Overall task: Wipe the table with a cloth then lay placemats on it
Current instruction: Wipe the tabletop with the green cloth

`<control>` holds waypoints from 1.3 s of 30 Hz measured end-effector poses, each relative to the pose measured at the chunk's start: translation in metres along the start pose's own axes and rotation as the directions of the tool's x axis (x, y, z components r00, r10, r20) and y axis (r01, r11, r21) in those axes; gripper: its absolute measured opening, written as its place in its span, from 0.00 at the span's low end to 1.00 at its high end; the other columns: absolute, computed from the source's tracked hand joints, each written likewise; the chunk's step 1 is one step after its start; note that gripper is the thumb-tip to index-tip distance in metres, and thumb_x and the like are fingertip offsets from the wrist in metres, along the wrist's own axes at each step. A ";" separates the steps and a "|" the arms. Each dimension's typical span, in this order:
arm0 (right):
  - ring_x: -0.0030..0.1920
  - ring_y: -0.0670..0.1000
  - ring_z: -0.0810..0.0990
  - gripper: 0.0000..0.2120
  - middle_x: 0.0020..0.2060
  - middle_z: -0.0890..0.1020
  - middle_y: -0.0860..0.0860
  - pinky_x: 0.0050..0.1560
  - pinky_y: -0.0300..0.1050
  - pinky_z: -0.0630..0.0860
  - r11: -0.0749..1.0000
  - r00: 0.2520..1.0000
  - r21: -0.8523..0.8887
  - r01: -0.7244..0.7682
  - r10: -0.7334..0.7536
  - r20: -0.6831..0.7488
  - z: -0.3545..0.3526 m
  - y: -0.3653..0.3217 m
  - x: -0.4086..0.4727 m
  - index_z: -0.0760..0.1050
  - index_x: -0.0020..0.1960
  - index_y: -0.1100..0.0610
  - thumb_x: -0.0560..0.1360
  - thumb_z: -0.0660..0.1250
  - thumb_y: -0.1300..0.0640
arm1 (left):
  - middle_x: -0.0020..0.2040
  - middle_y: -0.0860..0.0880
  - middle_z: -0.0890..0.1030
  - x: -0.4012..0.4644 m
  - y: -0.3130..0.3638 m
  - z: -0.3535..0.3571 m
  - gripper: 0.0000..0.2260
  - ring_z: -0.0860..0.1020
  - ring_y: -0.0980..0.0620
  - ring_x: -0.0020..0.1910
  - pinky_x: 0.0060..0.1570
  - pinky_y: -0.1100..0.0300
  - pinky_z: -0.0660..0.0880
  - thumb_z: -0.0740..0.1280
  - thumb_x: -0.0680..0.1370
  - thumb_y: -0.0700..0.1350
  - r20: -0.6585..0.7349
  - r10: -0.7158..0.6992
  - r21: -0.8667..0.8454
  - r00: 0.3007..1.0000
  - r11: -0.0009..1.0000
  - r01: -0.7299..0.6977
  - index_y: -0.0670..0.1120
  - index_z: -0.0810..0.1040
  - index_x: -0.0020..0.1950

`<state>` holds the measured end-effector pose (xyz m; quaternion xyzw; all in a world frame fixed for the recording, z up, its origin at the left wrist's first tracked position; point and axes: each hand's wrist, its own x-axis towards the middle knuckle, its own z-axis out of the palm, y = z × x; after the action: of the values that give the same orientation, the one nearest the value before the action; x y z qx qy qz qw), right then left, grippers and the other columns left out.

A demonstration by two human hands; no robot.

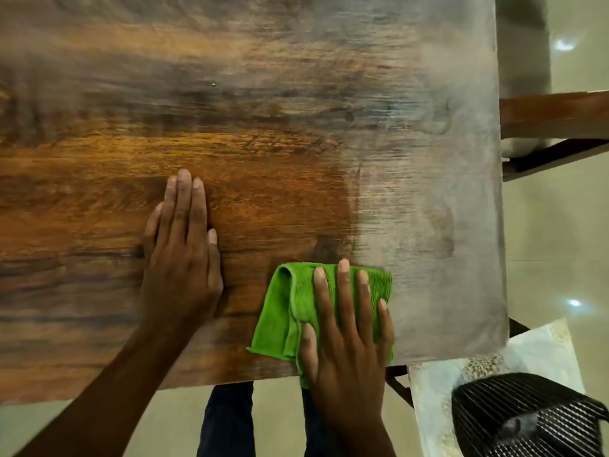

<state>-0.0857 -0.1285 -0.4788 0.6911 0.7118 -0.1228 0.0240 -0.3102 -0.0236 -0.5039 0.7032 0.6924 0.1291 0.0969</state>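
Clearly the wiping step was in hand, with no placemat yet laid on the wooden surface (pixel 263 127). The right hand (pixel 349 331) pressed flat, fingers spread and straight, on the folded green cloth (pixel 290 308), which lay at the near edge of the surface, towards its right end. The left hand (pixel 183 258) rested palm-down just left of the cloth, fingers straight and together, holding nothing and apparently bracing. Right of the cloth the surface looked pale and hazy; whether that was dust, damp film or glare could not be told. The next move probably called for sweeping the cloth over that pale strip under steady pressure. A pale patterned sheet (pixel 494 367) lay below the surface's near right corner, perhaps a placemat, but a dark slatted object (pixel 527 417) covered part of it. The surface's left and far ends were cut off.
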 end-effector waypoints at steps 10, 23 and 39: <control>0.88 0.53 0.49 0.29 0.88 0.51 0.52 0.85 0.60 0.50 1.000 0.982 0.001 -0.009 0.009 -0.190 -0.030 0.053 0.202 0.50 0.89 0.47 0.89 0.47 0.43 | 0.87 0.40 0.53 -0.001 0.004 -0.001 0.27 0.51 0.43 0.87 0.84 0.44 0.52 0.51 0.87 0.43 0.000 0.000 0.010 1.000 1.000 0.000 0.37 0.53 0.86; 0.87 0.55 0.53 0.42 0.88 0.51 0.52 0.83 0.58 0.59 0.985 0.984 0.025 0.170 -0.171 0.055 0.016 -0.050 -0.034 0.50 0.89 0.48 0.80 0.64 0.40 | 0.86 0.40 0.56 -0.001 0.000 0.001 0.26 0.54 0.43 0.86 0.83 0.46 0.53 0.53 0.87 0.42 -0.051 0.020 -0.009 0.998 1.000 -0.020 0.38 0.57 0.86; 0.88 0.53 0.46 0.30 0.88 0.48 0.53 0.86 0.58 0.50 0.999 0.980 -0.025 0.025 -0.030 -0.196 -0.028 0.078 0.150 0.47 0.89 0.51 0.89 0.48 0.47 | 0.87 0.40 0.55 -0.002 0.004 -0.002 0.26 0.52 0.44 0.87 0.83 0.43 0.54 0.52 0.88 0.43 -0.049 0.024 -0.011 0.998 1.000 -0.024 0.38 0.55 0.86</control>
<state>-0.0109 0.0249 -0.4929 0.6897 0.7215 -0.0464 -0.0401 -0.3069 -0.0256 -0.5011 0.7075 0.6853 0.1517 0.0824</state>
